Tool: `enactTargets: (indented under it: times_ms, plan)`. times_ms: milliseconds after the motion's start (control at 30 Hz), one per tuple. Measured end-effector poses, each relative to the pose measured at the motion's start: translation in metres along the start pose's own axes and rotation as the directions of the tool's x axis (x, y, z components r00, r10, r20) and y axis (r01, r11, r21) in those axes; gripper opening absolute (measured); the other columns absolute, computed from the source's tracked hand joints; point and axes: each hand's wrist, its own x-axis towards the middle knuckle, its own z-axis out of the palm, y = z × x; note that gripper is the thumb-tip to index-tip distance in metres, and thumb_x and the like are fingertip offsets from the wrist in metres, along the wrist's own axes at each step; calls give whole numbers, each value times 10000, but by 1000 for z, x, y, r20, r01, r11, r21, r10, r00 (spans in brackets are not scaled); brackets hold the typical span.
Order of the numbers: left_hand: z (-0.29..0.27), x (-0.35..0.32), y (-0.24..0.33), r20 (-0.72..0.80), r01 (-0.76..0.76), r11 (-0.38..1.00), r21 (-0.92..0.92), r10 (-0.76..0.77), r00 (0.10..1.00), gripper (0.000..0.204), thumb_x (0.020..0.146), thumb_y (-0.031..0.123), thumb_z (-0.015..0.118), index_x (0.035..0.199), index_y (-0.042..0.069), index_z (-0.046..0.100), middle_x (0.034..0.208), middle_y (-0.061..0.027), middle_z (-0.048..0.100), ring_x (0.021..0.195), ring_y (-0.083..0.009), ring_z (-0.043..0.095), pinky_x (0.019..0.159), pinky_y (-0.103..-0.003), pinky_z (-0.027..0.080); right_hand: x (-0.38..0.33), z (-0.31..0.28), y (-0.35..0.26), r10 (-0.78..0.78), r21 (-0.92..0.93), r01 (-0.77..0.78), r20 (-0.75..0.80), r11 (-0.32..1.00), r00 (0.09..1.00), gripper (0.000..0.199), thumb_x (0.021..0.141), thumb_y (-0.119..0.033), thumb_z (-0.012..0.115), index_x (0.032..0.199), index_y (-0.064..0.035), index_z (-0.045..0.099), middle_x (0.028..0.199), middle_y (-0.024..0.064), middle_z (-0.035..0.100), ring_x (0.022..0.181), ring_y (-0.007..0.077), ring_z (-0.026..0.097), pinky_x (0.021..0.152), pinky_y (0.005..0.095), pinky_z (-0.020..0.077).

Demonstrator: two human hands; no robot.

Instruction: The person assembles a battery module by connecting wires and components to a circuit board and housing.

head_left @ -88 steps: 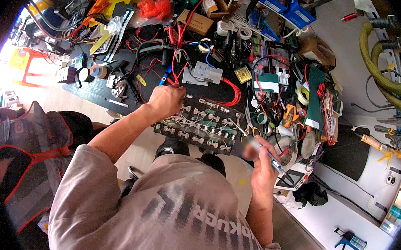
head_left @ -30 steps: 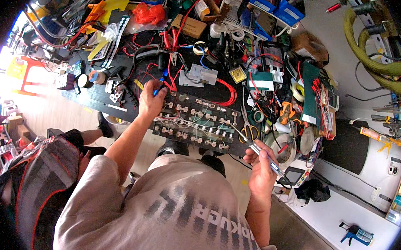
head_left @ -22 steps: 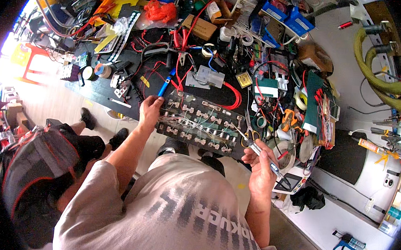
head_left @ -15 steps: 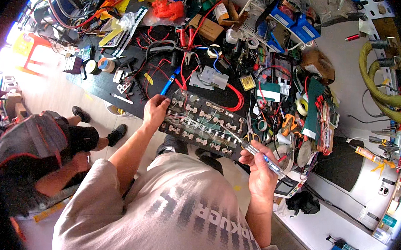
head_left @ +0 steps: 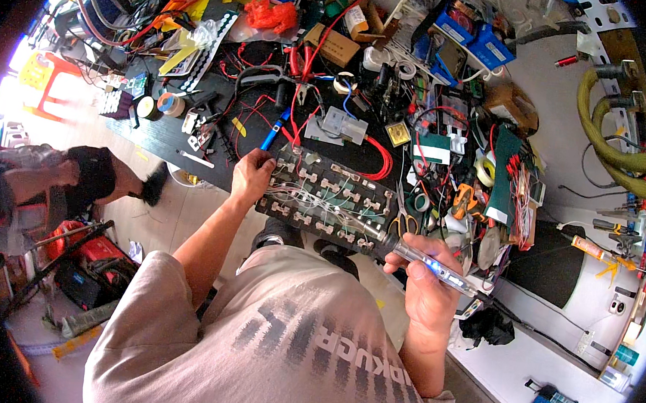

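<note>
A black rectangular block [head_left: 317,173] with rows of metal tabs and thin white wires across its top reaches over the table's near edge, in front of my body. My left hand [head_left: 252,177] is closed on its left end, thumb on top. In my right hand [head_left: 431,278] is a soldering iron [head_left: 442,271] with a clear handle and a lit blue-white spot. Its shaft points left over the block's right part; whether the tip touches a tab cannot be made out. A blue pen-like tool [head_left: 275,131] lies just beyond my left hand.
Orange-handled scissors [head_left: 404,224] lie by the block's right end. Beyond are a red wire coil [head_left: 380,160], a clear plastic box [head_left: 345,126], pliers and blue bins [head_left: 491,47]. At the left, another person [head_left: 89,178] is near a red case [head_left: 102,250] on the floor.
My right hand and the soldering iron have moved slightly right and down. My left hand stays on the block. The person at the left has moved away, uncovering the red case.
</note>
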Motion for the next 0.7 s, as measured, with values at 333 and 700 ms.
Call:
enactTargets:
  times_ms: [333,700]
  plan:
    - [1,32,15,69,-33,982,-187,47,997,295,924,238,732,1099,2,761,983,-140,787,930,-204,731,866,-346,551,-25,23,-47,-175,102,158,185,982,967,385,794,-121,870,1085,89,732,929,219,729,805,316,707,716,448,583]
    - [13,83,33,283,-251,968,15,237,929,236,883,203,748,1062,51,776,953,-99,795,893,-207,748,830,-339,558,-13,22,-92,-462,345,313,558,885,689,314,890,-156,881,1072,0,678,978,209,711,870,340,751,751,439,574]
